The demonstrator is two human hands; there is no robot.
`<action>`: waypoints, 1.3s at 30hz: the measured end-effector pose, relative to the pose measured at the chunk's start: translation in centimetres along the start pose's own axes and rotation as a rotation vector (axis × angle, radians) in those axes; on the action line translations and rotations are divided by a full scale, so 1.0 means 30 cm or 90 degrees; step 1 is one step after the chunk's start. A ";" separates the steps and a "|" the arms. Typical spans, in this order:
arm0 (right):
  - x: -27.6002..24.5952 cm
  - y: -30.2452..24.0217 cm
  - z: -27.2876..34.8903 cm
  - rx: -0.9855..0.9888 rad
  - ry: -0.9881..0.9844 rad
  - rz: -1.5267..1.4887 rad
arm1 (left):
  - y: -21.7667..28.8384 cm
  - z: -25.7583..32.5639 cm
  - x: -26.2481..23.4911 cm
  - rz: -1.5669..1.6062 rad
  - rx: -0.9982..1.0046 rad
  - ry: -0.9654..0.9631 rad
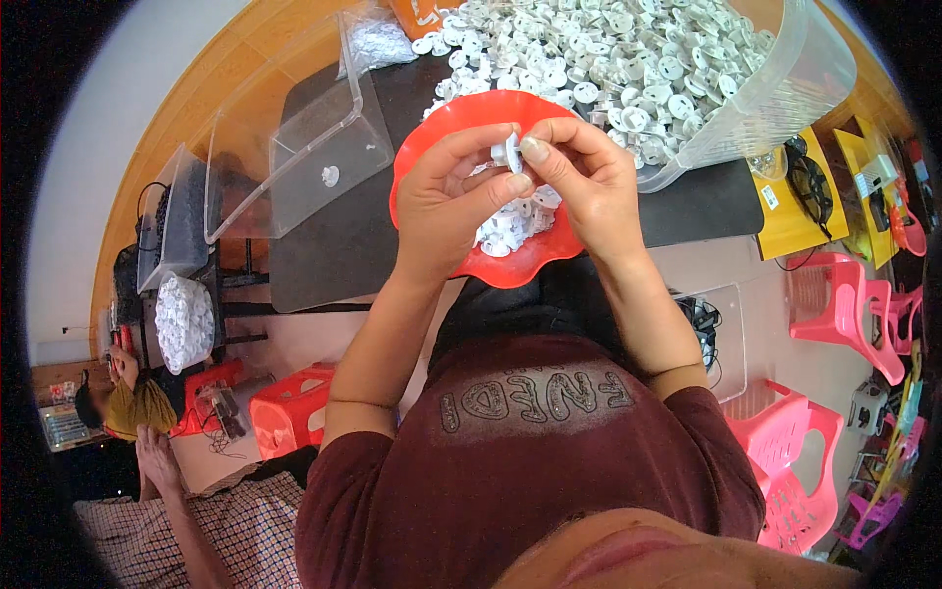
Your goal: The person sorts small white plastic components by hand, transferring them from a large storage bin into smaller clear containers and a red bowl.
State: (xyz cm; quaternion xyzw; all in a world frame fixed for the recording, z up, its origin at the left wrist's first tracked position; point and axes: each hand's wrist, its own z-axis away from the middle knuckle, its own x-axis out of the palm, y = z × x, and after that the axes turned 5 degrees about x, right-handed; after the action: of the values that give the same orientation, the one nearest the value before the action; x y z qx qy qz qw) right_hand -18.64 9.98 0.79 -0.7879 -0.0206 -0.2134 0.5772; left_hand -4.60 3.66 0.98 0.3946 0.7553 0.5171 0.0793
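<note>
Above a scalloped red bowl (515,272), a person in a maroon shirt (530,471) brings both hands together over a single small white plastic piece (506,154). The piece sits directly between the hands, over the inside of the bowl, with its disc seen nearly edge-on. The left hand (446,191), over the left side of the bowl, pinches it between thumb and fingers; the right hand (592,177), over the right side of the bowl, meets it with thumb and curled forefinger, that thumb pressed close to the disc. Both grips are narrow, with the fingertips of the two hands almost touching around the piece. Below them, similar loose white pieces (500,239) lie in the bowl. Beyond the bowl and to its right, a large heap of white parts (608,59) spreads beside the wall of a clear plastic bin (775,108). To the left of the bowl, a clear box (221,182) stands on the dark table (319,265), with one white part (331,176) showing through it. Farther left of the bowl hangs or rests, it is hard to tell which, a bulging bag (183,322) of white pieces.
</note>
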 end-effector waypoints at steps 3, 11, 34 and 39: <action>0.009 0.008 0.004 -0.011 0.011 0.025 | -0.003 0.004 -0.007 -0.033 -0.015 0.000; -0.012 0.000 -0.002 0.072 -0.030 -0.150 | 0.029 -0.007 0.008 -0.019 -0.011 -0.008; -0.147 -0.038 -0.081 -0.006 0.065 0.241 | 0.316 -0.332 -0.361 -0.647 0.122 0.080; -0.108 -0.026 -0.090 -0.001 -0.111 0.639 | 0.283 -0.498 -0.706 -0.981 -0.228 -0.180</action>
State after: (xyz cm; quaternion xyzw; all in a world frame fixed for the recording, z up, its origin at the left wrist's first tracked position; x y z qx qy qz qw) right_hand -22.66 8.47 0.98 -0.7160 0.3124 0.1568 0.6043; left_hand 6.18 -20.12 8.79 -0.1943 0.7039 0.3753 0.5708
